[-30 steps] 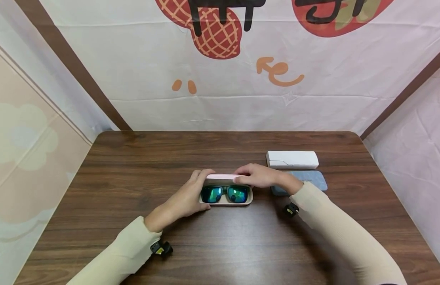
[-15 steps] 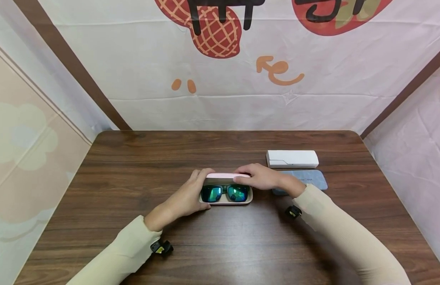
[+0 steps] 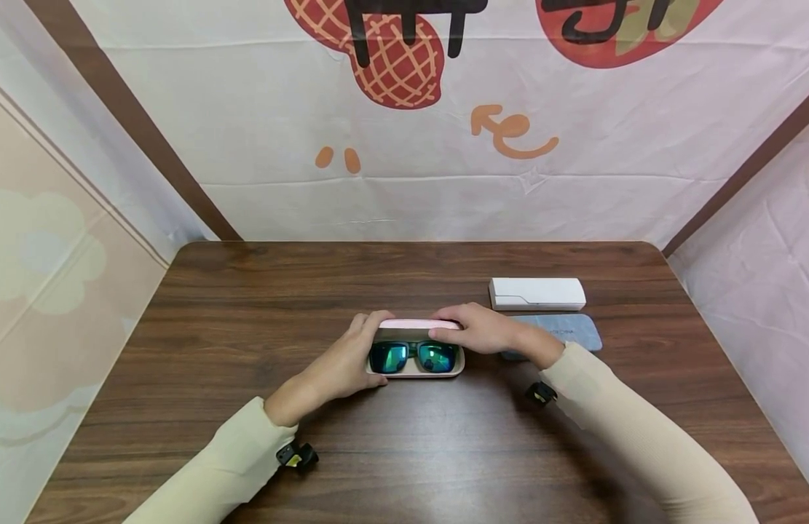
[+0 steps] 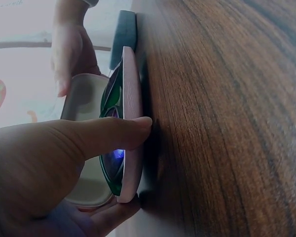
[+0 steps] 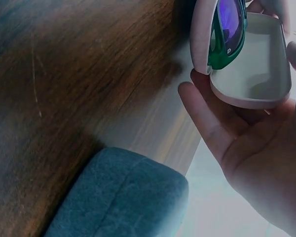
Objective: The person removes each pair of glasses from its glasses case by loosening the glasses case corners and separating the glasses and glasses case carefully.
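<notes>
1. Case [image 3: 415, 364] is found near the middle of the table [image 3: 247, 306], its long axis running left to right across the person, with the base flat on the wood and the pink lid [image 3: 417, 324] raised at the far edge.
2. Sunglasses [image 3: 413, 356] are seen inside the base, lying along the same axis, lenses up.
3. Left hand [image 3: 341, 364] is set at the left end of the case: the thumb is laid along the near side and the fingers are curled round the far corner, so this grip is closed on the case.
4. Right hand [image 3: 479, 327] is set at the right end, with fingers laid over the lid's upper edge and the palm cupped behind it, as the right wrist view shows; the lid is held.
5. Hinge line is judged to lie on the far side, so the lid stands between both hands and neither is nearer.
6. Grey pouch [image 3: 561, 331] and white box [image 3: 537, 292] are seen just right of the right hand, apart from the case.
</notes>
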The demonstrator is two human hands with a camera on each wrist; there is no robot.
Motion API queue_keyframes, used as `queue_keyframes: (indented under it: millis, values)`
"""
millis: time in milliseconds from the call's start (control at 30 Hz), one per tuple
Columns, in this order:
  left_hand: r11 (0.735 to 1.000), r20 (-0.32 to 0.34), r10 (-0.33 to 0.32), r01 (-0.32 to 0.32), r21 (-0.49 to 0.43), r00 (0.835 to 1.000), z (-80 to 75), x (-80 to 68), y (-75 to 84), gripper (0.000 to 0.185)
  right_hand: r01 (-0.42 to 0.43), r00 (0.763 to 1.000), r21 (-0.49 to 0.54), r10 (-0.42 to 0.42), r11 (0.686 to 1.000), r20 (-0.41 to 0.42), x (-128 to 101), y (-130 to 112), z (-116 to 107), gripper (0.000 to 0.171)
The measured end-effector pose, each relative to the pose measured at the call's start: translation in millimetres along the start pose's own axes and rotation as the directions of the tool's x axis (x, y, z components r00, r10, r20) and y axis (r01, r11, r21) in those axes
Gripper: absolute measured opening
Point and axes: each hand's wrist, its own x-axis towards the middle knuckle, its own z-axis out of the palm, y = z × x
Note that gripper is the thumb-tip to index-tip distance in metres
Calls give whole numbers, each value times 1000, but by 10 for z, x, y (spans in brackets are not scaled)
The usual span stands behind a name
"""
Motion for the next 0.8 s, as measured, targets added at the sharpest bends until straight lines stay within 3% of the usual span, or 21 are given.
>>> queue_keyframes:
  millis: [500, 800]
  values:
    - [1000, 16, -8, 8, -1, 1000, -11, -3, 7, 98, 31, 998, -114, -38, 993, -59, -73, -62, 29, 70]
    - [1000, 13, -2, 2, 2, 1000, -9, 3, 3, 99, 72, 994, -270, -92, 960, -63, -115, -92, 74, 77]
